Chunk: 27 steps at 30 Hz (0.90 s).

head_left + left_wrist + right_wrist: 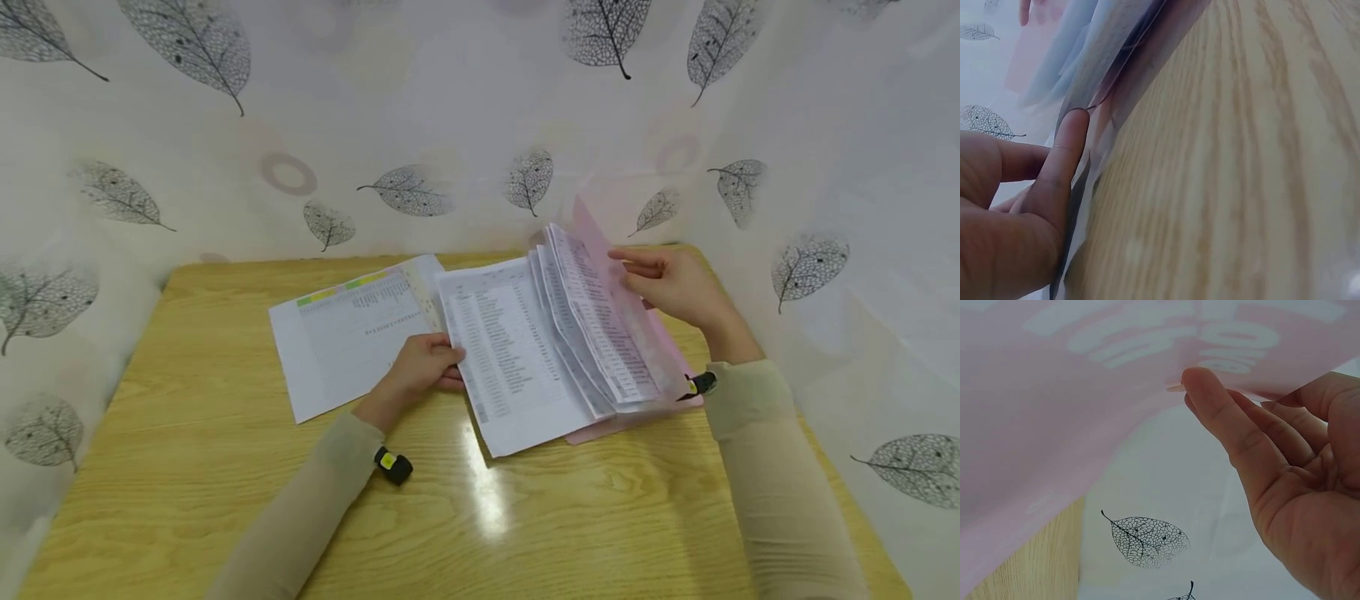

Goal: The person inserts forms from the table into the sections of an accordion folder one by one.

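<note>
Grips raised cover of pink folder (1054,425) with right hand (669,285); pinches left edge of printed sheet (517,358) with left hand (420,364). Shows folder on tabletop (600,517), just left of right hand, and sheet's long axis pointing forward.

Pink folder (1066,425), white-lettered, opened, one side tilted up, resting on wooden table (225,467), printed white sheets (502,350) fanned inside

We are counting one left hand (420,364), one right hand (671,285), two wrist cameras (393,465), one wooden table (187,467) and one pink folder (1054,425). We are seeing at least one colour-headed printout (337,350) and several overlapping list pages (517,358).
</note>
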### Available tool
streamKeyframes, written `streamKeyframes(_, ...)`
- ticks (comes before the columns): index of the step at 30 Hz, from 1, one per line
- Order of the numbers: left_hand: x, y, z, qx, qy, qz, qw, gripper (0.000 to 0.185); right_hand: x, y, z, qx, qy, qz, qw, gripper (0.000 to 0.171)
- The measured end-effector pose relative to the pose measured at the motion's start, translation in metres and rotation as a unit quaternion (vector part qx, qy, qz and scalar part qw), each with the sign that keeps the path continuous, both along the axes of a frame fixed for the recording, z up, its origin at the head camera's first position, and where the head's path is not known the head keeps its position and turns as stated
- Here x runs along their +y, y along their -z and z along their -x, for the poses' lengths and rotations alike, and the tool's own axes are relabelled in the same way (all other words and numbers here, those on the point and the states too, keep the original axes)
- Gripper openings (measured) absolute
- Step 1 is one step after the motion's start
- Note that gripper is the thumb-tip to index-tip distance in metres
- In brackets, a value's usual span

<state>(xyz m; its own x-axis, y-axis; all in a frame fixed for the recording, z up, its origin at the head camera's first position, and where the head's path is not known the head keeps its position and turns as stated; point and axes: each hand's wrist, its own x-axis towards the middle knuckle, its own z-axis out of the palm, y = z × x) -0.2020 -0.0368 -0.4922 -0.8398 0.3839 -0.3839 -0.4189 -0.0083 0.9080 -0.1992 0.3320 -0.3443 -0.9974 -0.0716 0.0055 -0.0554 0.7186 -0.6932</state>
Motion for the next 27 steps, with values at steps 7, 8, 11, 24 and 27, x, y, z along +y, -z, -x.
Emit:
streamKeyframes(7, 0.000, 0.000, 0.008, 0.001, -0.001, 0.008, 1.0000, 0.031, -0.002, -0.001, 0.001, 0.008, -0.003, -0.012, 1.000, 0.040)
streamKeyframes(8, 0.001, -0.001, 0.009, 0.001, 0.000, 0.010, 0.9999, 0.031, -0.002, -0.001, 0.001, 0.011, -0.004, -0.014, 1.000, 0.039)
streamKeyframes(11, 0.007, -0.004, 0.012, 0.000, -0.001, 0.019, 0.9998, 0.030, -0.002, 0.000, 0.000, 0.014, -0.006, -0.016, 1.000, 0.039)
streamKeyframes(24, 0.054, -0.007, 0.025, 0.012, -0.019, 0.018, 0.9996, 0.027, -0.002, 0.002, -0.001, -0.003, -0.002, -0.013, 1.000, 0.040)
streamKeyframes(27, 0.065, -0.005, 0.026, 0.012, -0.020, 0.009, 0.9997, 0.028, -0.002, 0.003, 0.000, -0.006, -0.005, -0.017, 1.000, 0.041)
